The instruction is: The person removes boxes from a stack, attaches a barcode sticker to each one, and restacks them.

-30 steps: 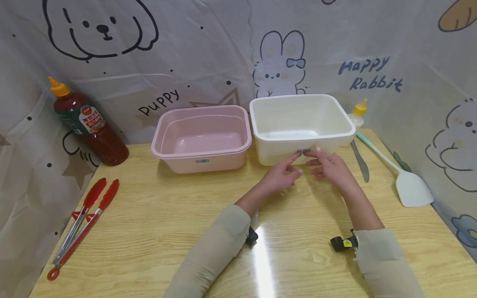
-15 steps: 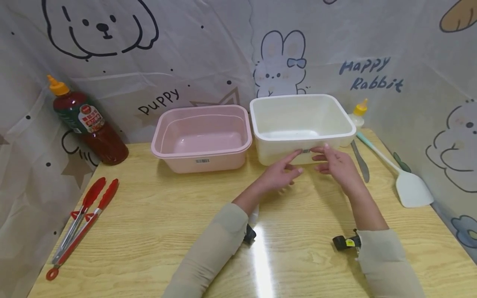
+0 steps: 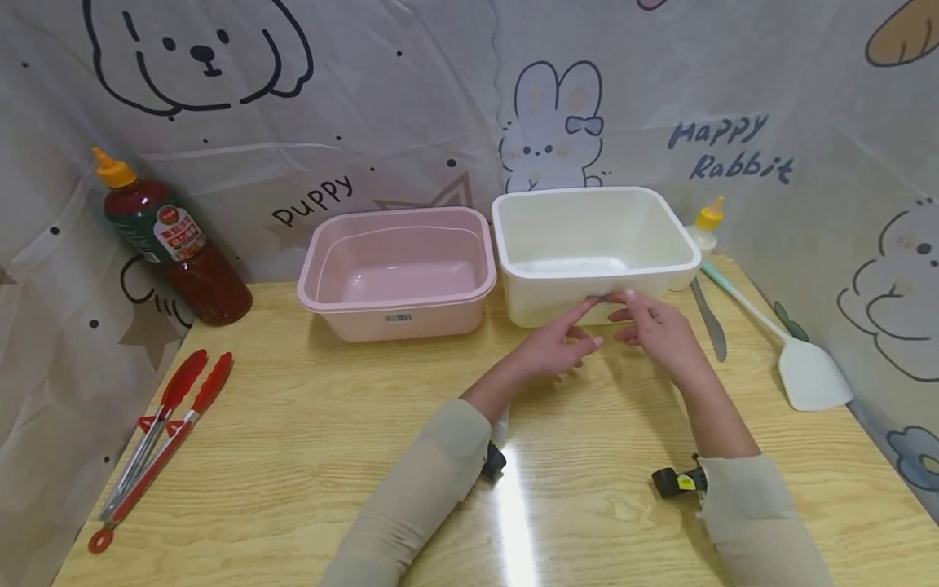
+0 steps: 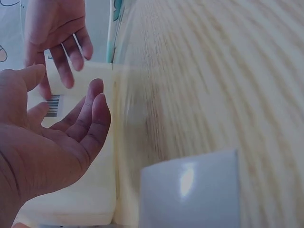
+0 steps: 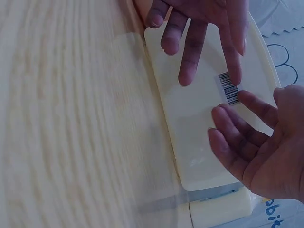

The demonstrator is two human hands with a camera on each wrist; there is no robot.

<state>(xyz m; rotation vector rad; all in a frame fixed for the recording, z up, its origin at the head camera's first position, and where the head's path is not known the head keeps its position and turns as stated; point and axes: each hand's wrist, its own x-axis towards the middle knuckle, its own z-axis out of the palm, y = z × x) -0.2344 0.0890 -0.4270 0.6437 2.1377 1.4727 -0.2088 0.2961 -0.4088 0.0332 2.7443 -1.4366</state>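
Observation:
A white plastic basin stands at the back right of the table, its front wall bearing a barcode sticker. My left hand reaches to the sticker from the left, index finger extended to its edge and the other fingers loosely bent. From the right, my right hand brings its index fingertip to the same sticker. In the head view the fingertips mostly cover the sticker; both wrist views show its stripes between the two index fingers. Neither hand grips anything. Whether the fingertips press on the wall, I cannot tell.
A pink basin stands left of the white one. Red-tipped tongs and a red sauce bottle are at the left. Right of the white basin are a yellow-capped bottle, a knife and a white-headed spatula.
My right hand shifted right, off the sticker, then came back left to it. The left hand barely moved. Both basins stayed where they were.

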